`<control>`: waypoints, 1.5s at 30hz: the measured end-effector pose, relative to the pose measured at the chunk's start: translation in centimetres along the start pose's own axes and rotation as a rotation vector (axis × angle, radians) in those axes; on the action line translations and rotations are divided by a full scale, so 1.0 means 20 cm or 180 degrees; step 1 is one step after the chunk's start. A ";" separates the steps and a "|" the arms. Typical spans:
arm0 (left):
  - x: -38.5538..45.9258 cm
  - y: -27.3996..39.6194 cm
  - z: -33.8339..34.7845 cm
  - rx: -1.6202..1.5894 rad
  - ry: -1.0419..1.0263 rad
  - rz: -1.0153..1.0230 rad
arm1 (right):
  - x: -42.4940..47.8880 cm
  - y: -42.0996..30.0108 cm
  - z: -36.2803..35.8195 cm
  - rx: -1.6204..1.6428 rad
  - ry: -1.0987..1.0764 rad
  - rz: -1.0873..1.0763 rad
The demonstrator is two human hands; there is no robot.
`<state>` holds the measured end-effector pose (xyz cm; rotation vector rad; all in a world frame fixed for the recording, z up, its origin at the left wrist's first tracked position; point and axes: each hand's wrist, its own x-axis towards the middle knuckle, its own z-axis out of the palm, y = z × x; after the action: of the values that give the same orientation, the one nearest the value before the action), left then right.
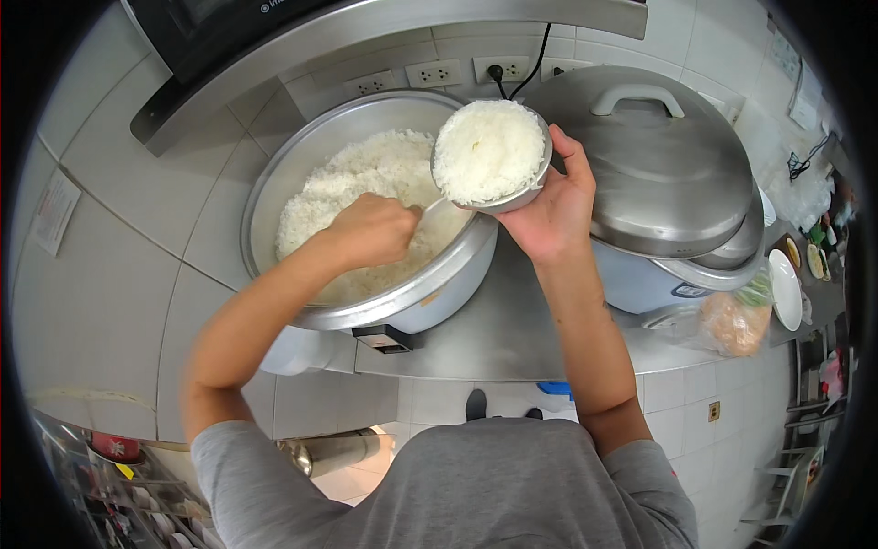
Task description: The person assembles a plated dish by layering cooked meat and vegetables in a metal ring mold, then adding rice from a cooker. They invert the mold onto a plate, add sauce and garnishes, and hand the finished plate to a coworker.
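Observation:
My left hand (374,230) is closed around a pale utensil (433,206), probably a rice paddle or spoon, over the large rice cooker pot (370,317). The utensil's visible end reaches the near-left rim of a metal bowl (518,199). My right hand (559,199) holds this bowl from below and the right, tilted towards me, above the pot's right rim. White rice (489,151) fills the bowl with a fairly flat top. More cooked rice (370,165) lies in the open pot, heaped towards its far side. My left fist hides part of the utensil.
A second large cooker (627,281) with a domed metal lid (672,171) stands right on the steel counter (507,322). Beside it are a plastic bag with food (737,322) and a white oval plate (785,289). Sockets (433,73) line the tiled wall behind; a metal-edged shelf (384,20) overhangs.

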<state>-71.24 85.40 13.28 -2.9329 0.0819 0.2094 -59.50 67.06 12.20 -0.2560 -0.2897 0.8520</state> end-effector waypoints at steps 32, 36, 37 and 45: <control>-0.40 0.15 -0.10 -0.0824 0.1331 -0.1214 | 0.19 0.34 0.10 -0.0159 0.0138 0.0367; -0.42 -0.03 -0.19 -0.0618 0.2299 -0.0024 | 0.18 0.32 0.10 0.0049 0.0083 0.0480; -0.42 -0.02 -0.23 -0.0291 0.2085 -0.0139 | 0.18 0.32 0.11 0.0035 0.0062 0.0471; -0.46 -0.05 -0.26 -0.0183 0.2063 -0.0245 | 0.17 0.32 0.10 0.0153 0.0080 0.0557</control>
<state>-79.51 85.79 19.85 -2.9226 0.0559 -0.7617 -62.60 73.97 12.45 -0.2496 -0.2251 1.0266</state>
